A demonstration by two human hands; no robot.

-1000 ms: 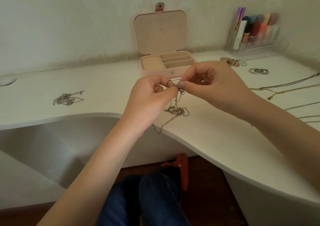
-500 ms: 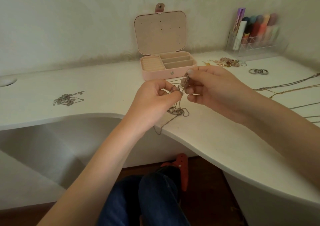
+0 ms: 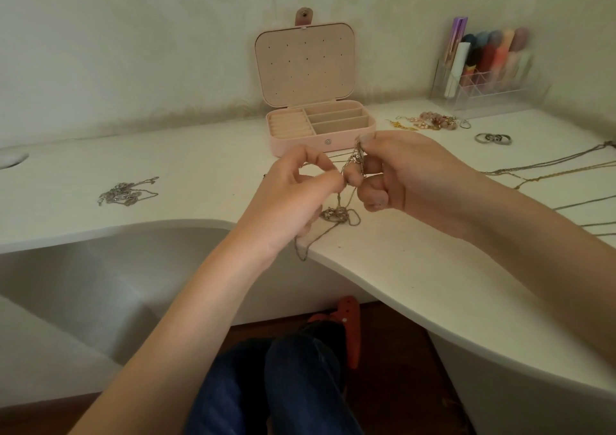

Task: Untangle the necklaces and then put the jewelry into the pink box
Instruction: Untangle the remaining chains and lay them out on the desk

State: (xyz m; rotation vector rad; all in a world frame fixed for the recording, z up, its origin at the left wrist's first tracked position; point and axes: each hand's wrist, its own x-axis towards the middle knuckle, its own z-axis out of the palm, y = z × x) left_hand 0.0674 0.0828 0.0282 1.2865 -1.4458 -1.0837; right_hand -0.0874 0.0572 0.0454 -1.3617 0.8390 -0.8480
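Observation:
Both hands hold a tangled silver necklace (image 3: 340, 215) above the white desk (image 3: 416, 268). My left hand (image 3: 300, 194) pinches a strand of it between thumb and forefinger. My right hand (image 3: 410, 178) pinches the knotted part with the clasp just to the right, a little higher. The rest of the chain hangs down into a heap on the desk, and one end trails over the front edge. The pink box (image 3: 320, 131) stands open right behind my hands, its lid upright and its compartments showing no jewelry.
Another silver chain heap (image 3: 128, 193) lies at the left. Straightened necklaces (image 3: 550, 168) stretch across the right side. Beaded jewelry and earrings (image 3: 433, 122) and rings (image 3: 493, 138) lie at the back right, before a clear organizer (image 3: 486, 78) of cosmetics.
My right hand has lifted the knot slightly and turned, its lower fingers curling in. My left hand has stayed at the strand and shifted little.

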